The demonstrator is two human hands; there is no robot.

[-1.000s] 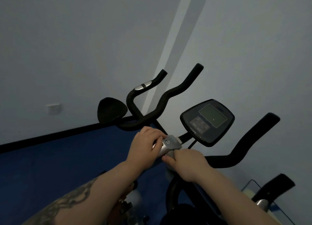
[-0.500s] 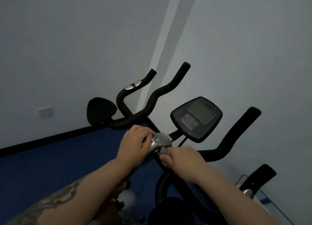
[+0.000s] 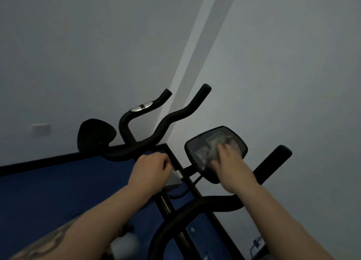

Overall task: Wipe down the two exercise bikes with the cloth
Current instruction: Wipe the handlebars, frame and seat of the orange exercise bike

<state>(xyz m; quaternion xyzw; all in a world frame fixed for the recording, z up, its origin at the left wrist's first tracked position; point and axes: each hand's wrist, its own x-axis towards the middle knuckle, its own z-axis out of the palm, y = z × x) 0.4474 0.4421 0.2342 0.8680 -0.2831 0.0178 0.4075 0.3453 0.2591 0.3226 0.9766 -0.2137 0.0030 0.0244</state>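
The near exercise bike's black console (image 3: 197, 152) stands on a stem above the curved black handlebar (image 3: 273, 162). My right hand (image 3: 228, 162) presses a pale grey cloth (image 3: 224, 144) flat against the console screen; hand and cloth are motion-blurred. My left hand (image 3: 150, 171) is closed over the silver clamp block (image 3: 174, 178) at the middle of the handlebar. Behind it, a second bike shows its black handlebar (image 3: 172, 117) and a dark seat (image 3: 93, 134).
Pale walls meet in a corner behind the bikes. A black skirting strip runs along the blue floor (image 3: 48, 201). A wall socket (image 3: 41, 128) sits at the left. A white rounded part (image 3: 125, 244) shows low under my left forearm.
My right hand has left the clamp block and risen onto the console screen with the cloth. My left hand stays on the clamp. The view has dipped slightly.
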